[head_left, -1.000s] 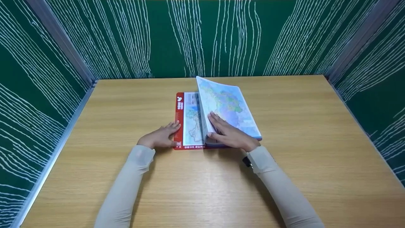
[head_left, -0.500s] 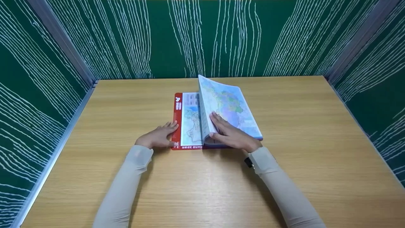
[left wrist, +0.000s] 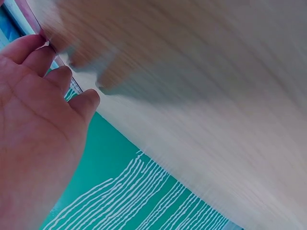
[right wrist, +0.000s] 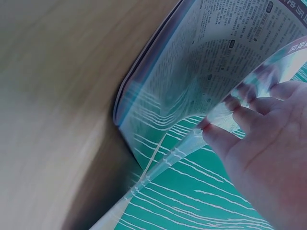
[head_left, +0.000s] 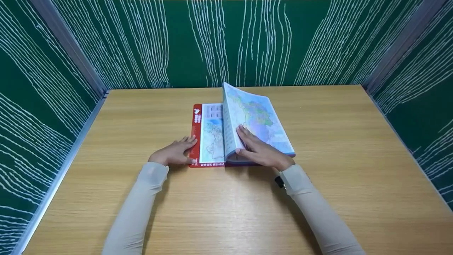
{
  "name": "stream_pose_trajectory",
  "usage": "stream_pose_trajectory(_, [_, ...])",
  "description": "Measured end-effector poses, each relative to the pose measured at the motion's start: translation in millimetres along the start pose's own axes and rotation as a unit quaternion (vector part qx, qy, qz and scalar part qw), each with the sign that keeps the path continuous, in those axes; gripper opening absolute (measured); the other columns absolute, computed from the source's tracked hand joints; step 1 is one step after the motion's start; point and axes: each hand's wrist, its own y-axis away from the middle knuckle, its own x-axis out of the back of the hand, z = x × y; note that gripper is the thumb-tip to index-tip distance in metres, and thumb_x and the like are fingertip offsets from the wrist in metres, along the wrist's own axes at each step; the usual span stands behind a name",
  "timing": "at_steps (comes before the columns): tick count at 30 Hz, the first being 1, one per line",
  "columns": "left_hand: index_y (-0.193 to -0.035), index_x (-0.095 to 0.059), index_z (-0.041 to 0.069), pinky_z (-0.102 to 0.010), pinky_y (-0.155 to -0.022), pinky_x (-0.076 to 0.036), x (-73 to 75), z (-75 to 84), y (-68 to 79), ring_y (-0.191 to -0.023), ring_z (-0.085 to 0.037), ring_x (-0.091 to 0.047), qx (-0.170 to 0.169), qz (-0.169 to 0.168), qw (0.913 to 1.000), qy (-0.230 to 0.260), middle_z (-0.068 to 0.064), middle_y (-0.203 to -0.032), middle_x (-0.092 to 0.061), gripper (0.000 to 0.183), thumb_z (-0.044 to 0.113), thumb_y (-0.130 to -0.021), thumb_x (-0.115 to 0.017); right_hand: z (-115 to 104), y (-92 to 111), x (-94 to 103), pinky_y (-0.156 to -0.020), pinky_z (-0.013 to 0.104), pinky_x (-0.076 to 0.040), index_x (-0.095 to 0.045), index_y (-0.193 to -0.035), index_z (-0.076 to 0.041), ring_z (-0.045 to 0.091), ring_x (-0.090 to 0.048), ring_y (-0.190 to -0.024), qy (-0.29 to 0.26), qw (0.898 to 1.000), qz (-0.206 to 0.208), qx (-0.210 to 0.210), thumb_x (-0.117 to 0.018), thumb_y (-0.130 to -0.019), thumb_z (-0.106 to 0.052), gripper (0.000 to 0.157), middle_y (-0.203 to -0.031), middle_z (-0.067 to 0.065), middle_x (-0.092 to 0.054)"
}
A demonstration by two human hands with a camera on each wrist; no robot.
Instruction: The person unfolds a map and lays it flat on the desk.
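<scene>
A glossy folded map [head_left: 260,117] lies partly unfolded on the table, its colourful upper panel curving up from the layer below. Its red-bordered left part [head_left: 212,138] lies flat, showing another printed map. My left hand [head_left: 171,152] rests its spread fingers on the red edge; in the left wrist view the fingertips [left wrist: 43,42] reach that edge. My right hand [head_left: 262,150] lies on the raised panel with fingers extended. In the right wrist view the right hand [right wrist: 268,129] touches the shiny sheet, and small print shows on a bent inner side [right wrist: 211,52].
The wooden table [head_left: 226,212] surrounds the map on all sides. Green panels with white wavy lines [head_left: 230,42] stand along the back and both sides, joined by grey corner posts [head_left: 70,46]. A dark wrist device [head_left: 280,182] shows beneath the right sleeve.
My left hand and the red-bordered part have slid a little to the left, exposing more of the lower map. My right hand and the raised panel have shifted slightly right.
</scene>
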Motion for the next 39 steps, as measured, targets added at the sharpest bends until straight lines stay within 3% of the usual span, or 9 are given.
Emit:
stream_pose_trajectory(5, [-0.154,-0.014,0.021,-0.05,-0.122,-0.002,1.6,-1.4,0.8,-0.151,-0.027,-0.002,-0.009,-0.003,0.9999,-0.009,-0.004,-0.163,-0.008,0.094,0.039,-0.081,-0.071,1.8,0.9,1.5,-0.122,0.049,-0.009,0.0,-0.154,-0.034,0.015,0.005,-0.15,0.002,1.0,0.001,0.009,-0.042,-0.092,-0.064,0.081,-0.162,-0.01,0.007])
stream_pose_trajectory(15, [-0.154,-0.015,0.023,-0.05,-0.121,-0.001,1.8,-2.0,0.4,-0.151,-0.025,0.0,-0.004,-0.004,1.0,-0.003,-0.001,-0.164,-0.006,0.091,0.039,-0.083,-0.069,3.1,0.3,2.0,-0.12,0.054,-0.007,0.002,-0.152,-0.042,0.015,0.007,-0.15,-0.001,1.0,-0.003,-0.015,-0.042,-0.089,-0.068,0.081,-0.161,-0.016,0.01])
stream_pose_trajectory(24, [-0.154,-0.015,0.023,-0.048,-0.122,0.0,2.6,-0.2,3.0,-0.151,-0.024,0.001,0.003,-0.002,1.0,-0.005,0.002,-0.163,-0.006,0.091,0.039,-0.083,-0.069,0.9,0.9,3.0,-0.12,0.055,-0.008,0.003,-0.152,-0.041,0.016,0.007,-0.15,0.004,1.0,-0.004,-0.016,-0.043,-0.088,-0.069,0.083,-0.161,-0.014,0.011])
stream_pose_trajectory(39, [-0.154,-0.016,0.022,-0.049,-0.122,-0.002,-0.9,-2.6,-0.1,-0.151,-0.025,-0.001,-0.004,0.001,1.0,0.001,-0.002,-0.163,-0.008,0.092,0.036,-0.081,-0.069,1.4,2.4,2.0,-0.121,0.049,-0.009,-0.001,-0.153,-0.037,0.014,0.005,-0.15,0.007,1.0,0.001,-0.007,-0.044,-0.089,-0.068,0.083,-0.162,-0.013,0.006])
